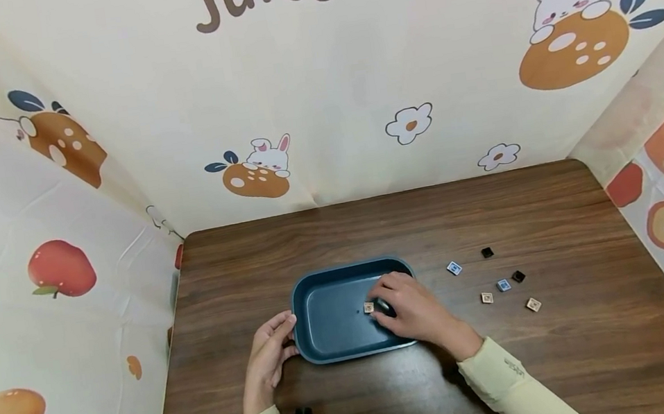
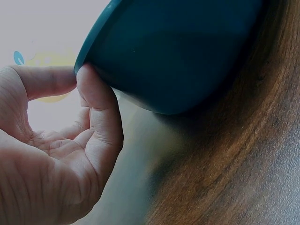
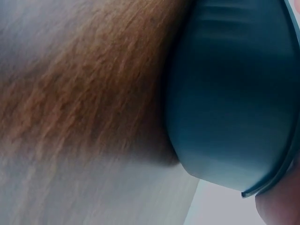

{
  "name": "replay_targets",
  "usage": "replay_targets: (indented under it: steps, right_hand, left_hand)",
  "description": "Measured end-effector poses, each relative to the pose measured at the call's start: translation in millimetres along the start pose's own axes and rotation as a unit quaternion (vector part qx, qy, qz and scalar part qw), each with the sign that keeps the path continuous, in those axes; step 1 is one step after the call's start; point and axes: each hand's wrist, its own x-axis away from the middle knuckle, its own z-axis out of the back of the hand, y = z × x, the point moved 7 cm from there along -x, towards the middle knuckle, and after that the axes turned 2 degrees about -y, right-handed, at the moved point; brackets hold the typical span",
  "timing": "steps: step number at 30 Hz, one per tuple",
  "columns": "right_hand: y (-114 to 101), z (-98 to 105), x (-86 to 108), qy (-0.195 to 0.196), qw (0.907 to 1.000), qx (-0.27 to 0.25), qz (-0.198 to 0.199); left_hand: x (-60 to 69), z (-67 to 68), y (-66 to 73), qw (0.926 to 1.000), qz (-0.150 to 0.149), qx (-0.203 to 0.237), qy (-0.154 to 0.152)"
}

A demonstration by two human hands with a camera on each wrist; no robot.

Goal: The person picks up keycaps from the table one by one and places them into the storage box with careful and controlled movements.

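Note:
A blue rectangular plastic tray [image 1: 329, 326] sits on the wooden table. My left hand [image 1: 269, 351] pinches its left rim, and in the left wrist view the thumb and a finger [image 2: 101, 93] meet at that rim. Over the tray's right end, my right hand [image 1: 411, 305] reaches inside with bent fingers. A small beige square tile [image 1: 369, 307] with a dark print shows between its thumb and fingertips. The right wrist view has mostly the tray's outer wall [image 3: 229, 108], with only a bit of the hand [image 3: 281, 201] at the lower right corner; the tile is out of sight there.
Right of the tray lie several small square tiles: blue ones [image 1: 454, 268], black ones [image 1: 487, 252] and beige ones [image 1: 533, 305]. The wooden table [image 1: 607, 338] is bordered by printed cloth walls [image 1: 330, 95] at the back and sides.

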Motion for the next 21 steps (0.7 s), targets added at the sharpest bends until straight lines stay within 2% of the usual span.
replay_targets:
  steps: [6,11,16,21]
  right_hand:
    - [3.4,8.7,4.5,0.049,0.9984,-0.027,0.002]
    - [10.4,24.7,11.0,0.086,0.9944,-0.062,-0.009]
    - [23.7,45.2,23.2,0.121,0.99,-0.06,-0.042]
    - [43.7,62.3,42.8,0.133,0.9851,-0.052,-0.095]
  left_hand:
    - [0.6,0.2,-0.5,1.0,-0.002,-0.004,-0.002]
    - [1.1,2.0,-1.9,0.9999,-0.002,-0.013,0.001]
    - [1.2,1.8,-1.8,0.9999,0.0,-0.014,-0.001]
    - [1.3,0.4,0.0,0.9999,0.001,-0.01,-0.003]
